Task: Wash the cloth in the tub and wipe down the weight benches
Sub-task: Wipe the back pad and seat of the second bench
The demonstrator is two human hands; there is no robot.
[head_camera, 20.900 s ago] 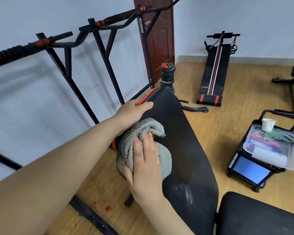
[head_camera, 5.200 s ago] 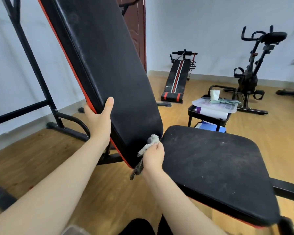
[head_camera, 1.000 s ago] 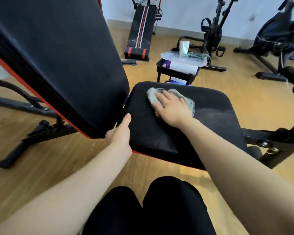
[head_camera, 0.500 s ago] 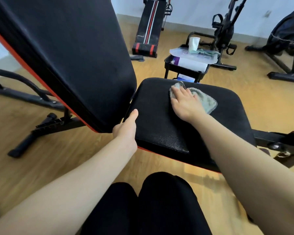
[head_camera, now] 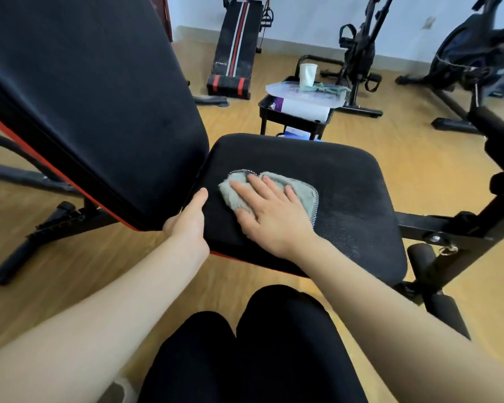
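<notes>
While right hand lies flat on cloth, left hand clamps seat, backrest beside.

The right hand lies flat over the grey cloth, hiding its middle; only the edges past the fingertips show. The left hand grips the near corner of the seat pad, its fingers hidden underneath. Left of that hand, the backrest runs off the top edge. Far beyond the right hand, the cart holds items too small to identify.
</notes>
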